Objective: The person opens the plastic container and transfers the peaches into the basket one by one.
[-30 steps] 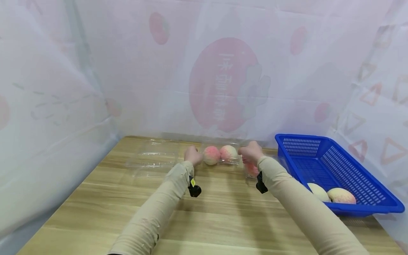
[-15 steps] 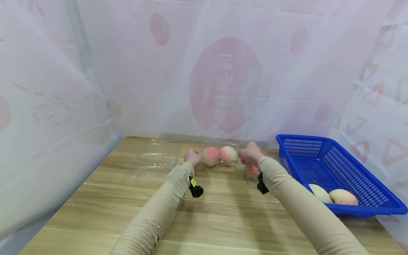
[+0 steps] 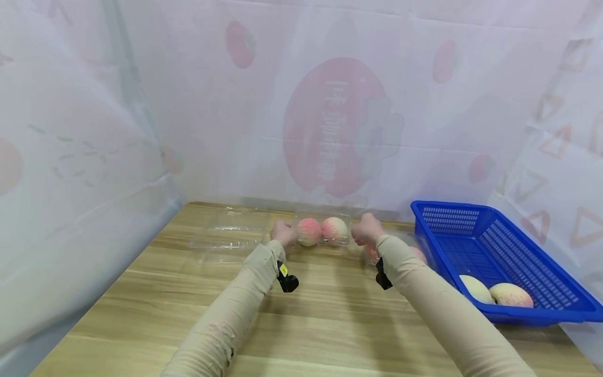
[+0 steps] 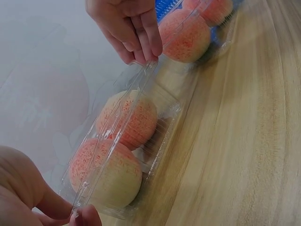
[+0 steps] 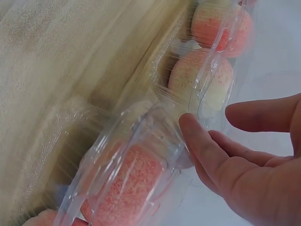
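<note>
A clear plastic clamshell box with two pink-and-cream peaches stands at the back middle of the table. At its left corner, my left hand pinches the rim between thumb and finger, plainest in the left wrist view. My right hand is at the opposite corner; in the right wrist view its fingers are fairly straight by the rim and the thumb stands apart. Partly behind my right wrist sits a second clear box with peaches inside.
A blue plastic basket with two peaches at its near end stands on the right. Another clear box, with no peaches in it, lies at the back left. A white printed sheet hangs behind the wooden table.
The box between my hands has shifted slightly left. My right hand has also moved a little left, and more of the second box shows beside the right sleeve.
</note>
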Available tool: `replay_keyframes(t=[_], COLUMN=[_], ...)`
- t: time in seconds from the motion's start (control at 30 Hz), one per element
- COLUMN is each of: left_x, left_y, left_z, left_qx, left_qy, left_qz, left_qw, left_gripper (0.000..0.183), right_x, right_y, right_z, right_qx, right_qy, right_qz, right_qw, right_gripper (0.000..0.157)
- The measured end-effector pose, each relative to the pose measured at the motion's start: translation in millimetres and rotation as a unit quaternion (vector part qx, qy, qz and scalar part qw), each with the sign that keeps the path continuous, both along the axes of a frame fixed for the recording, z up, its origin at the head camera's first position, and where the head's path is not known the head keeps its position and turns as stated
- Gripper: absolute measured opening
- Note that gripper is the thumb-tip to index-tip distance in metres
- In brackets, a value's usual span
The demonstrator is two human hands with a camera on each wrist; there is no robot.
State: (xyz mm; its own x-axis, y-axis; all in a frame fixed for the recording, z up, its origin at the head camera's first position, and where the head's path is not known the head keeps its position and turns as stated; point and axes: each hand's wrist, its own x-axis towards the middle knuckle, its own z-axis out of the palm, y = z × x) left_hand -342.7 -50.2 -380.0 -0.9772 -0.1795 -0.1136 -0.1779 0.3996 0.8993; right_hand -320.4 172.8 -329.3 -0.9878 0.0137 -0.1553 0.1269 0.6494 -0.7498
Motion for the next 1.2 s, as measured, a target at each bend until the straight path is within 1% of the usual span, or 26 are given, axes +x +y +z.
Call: replay_keyframes(t=[0.07,0.17,0.27,0.3,0.37,0.4,0.43,0.5,0.53,0.6,0.63,0.67,0.73,0.8,0.87,0.93,1.0,1.03,1.07,1.13,1.2], left_x=[-0.6,-1.3,-2.7,-3.6,-5.5,-6.5,-7.3,-8.2,-8.7,-9.5,-9.9,-10.3,-11.7,-12.7,-14.2,-15.6,-16.6,-17.0,-17.3,-17.5,-16.9], left_y=[-0.1,-0.4,-1.3,-1.8,-2.7,-3.1,-3.3,-4.1,-4.4,-5.5,-6.3,-7.1,-8.2,-9.3,-10.0,-10.7,-11.6,-11.9,-12.4,-13.7,-15.5], left_z=[0.4,1.6,3.6,4.1,4.9,5.1,5.0,4.3,3.8,2.7,2.0,1.6,0.9,0.4,0.0,0.2,0.8,1.1,1.7,3.1,5.3], left_qx=[-0.001,0.002,0.009,0.011,0.014,0.016,0.018,0.015,0.013,0.008,0.002,-0.003,-0.005,-0.01,-0.008,-0.006,-0.002,0.001,0.003,0.002,0.008], left_qy=[-0.001,0.003,0.008,0.009,0.007,0.005,0.001,0.001,0.001,0.005,0.01,0.014,0.016,0.021,0.017,0.011,0.003,-0.003,-0.008,-0.011,-0.013], left_qz=[0.003,0.005,0.003,0.003,0.002,-0.001,0.0,0.001,0.001,0.0,0.0,-0.001,-0.004,-0.003,-0.004,-0.007,-0.013,-0.018,-0.023,-0.035,-0.046], left_qw=[1.0,1.0,0.9999,0.9999,0.9999,0.9999,0.9998,0.9999,0.9999,1.0,1.0,0.9999,0.9998,0.9997,0.9998,0.9999,0.9999,0.9998,0.9997,0.9993,0.9988], left_gripper=[0.026,0.029,0.034,0.035,0.031,0.029,0.021,0.01,0.009,0.011,0.012,0.019,0.025,0.023,0.024,0.026,0.031,0.033,0.035,0.036,0.034], right_x=[-0.1,-0.8,-1.3,-1.4,-0.6,-0.8,-1.1,-1.7,-2.9,-6.3,-7.8,-9.2,-12.3,-13.9,-14.7,-14.9,-14.3,-13.8,-13.4,-12.8,-12.6], right_y=[-1.3,-3.4,-5.8,-6.8,-8.7,-9.6,-10.3,-10.9,-10.9,-11.0,-10.9,-11.0,-11.2,-11.3,-11.0,-10.9,-10.5,-10.1,-9.7,-8.8,-7.6], right_z=[-0.3,0.0,0.6,0.3,-0.5,-1.6,-3.0,-5.8,-7.7,-11.1,-12.3,-13.3,-14.8,-15.5,-15.8,-15.4,-14.7,-14.0,-13.1,-11.5,-9.9], right_qx=[0.021,0.049,0.054,0.05,0.026,0.019,0.01,-0.01,-0.016,-0.012,-0.014,-0.013,-0.007,-0.011,-0.02,-0.031,-0.037,-0.041,-0.043,-0.046,-0.056], right_qy=[0.002,0.004,0.007,0.005,0.0,-0.001,-0.003,-0.006,-0.007,-0.007,-0.008,-0.008,-0.011,-0.012,-0.012,-0.012,-0.009,-0.006,-0.003,0.004,0.007], right_qz=[0.005,0.008,0.012,0.012,0.006,0.001,-0.005,-0.014,-0.019,-0.021,-0.023,-0.024,-0.026,-0.029,-0.034,-0.037,-0.037,-0.035,-0.033,-0.028,-0.024], right_qw=[1.0,0.999,0.998,0.999,1.0,1.0,1.0,1.0,1.0,1.0,1.0,1.0,1.0,0.999,0.999,0.999,0.999,0.999,0.999,0.999,0.998], right_gripper=[0.018,0.02,0.025,0.025,0.016,0.014,0.014,0.026,0.032,0.034,0.038,0.037,0.036,0.037,0.039,0.03,0.013,0.008,0.009,0.018,0.022])
